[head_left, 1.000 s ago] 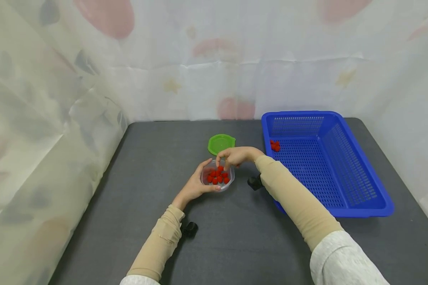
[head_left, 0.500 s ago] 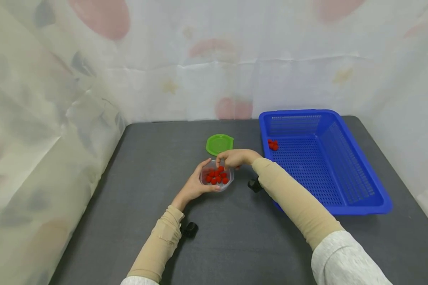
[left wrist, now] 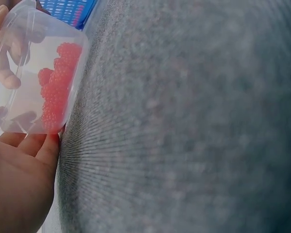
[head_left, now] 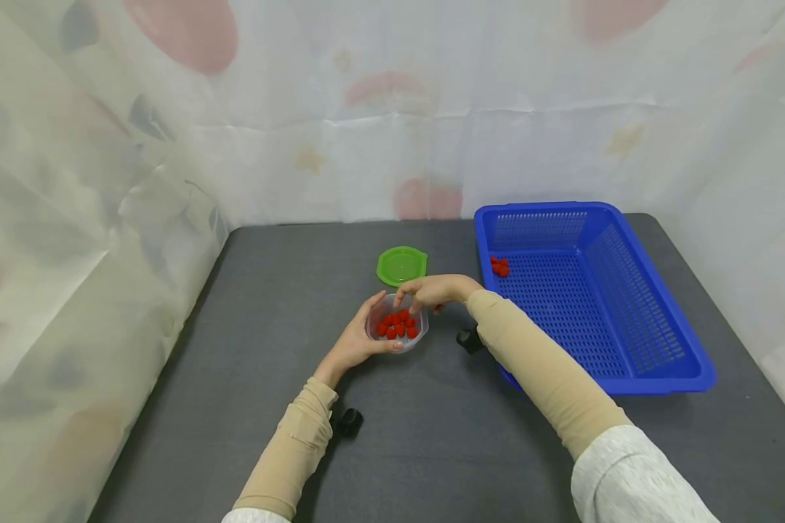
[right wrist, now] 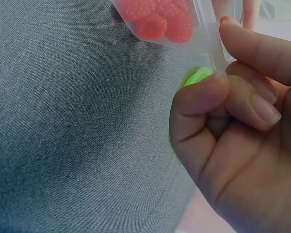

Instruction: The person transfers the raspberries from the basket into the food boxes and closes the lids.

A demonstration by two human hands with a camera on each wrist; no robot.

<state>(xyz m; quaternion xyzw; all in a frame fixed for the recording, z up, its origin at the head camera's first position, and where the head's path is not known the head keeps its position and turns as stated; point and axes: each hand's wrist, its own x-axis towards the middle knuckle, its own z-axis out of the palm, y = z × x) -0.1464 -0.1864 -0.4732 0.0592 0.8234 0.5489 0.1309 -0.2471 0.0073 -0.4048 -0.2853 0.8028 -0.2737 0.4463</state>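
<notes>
In the head view, my left hand grips a small clear plastic container, with fingers along its far-left side and the thumb at the near rim. Several red raspberries lie on its bottom; the left wrist view shows these raspberries through the wall. My right hand reaches over the far rim with thumb and index finger pointing down inside. Those fingertips stand above the raspberries with nothing between them. In the right wrist view the other fingers of the right hand are curled beside the container's rim.
A green lid lies on the grey table just behind the container. On the right stands a large blue perforated basket, with several raspberries at its left wall. Patterned curtains hang along the back and left.
A raspberry at my right fingertips has dropped slightly onto the others, and those fingers have parted from it. My left hand keeps its grip on the container. The head view has shifted slightly.
</notes>
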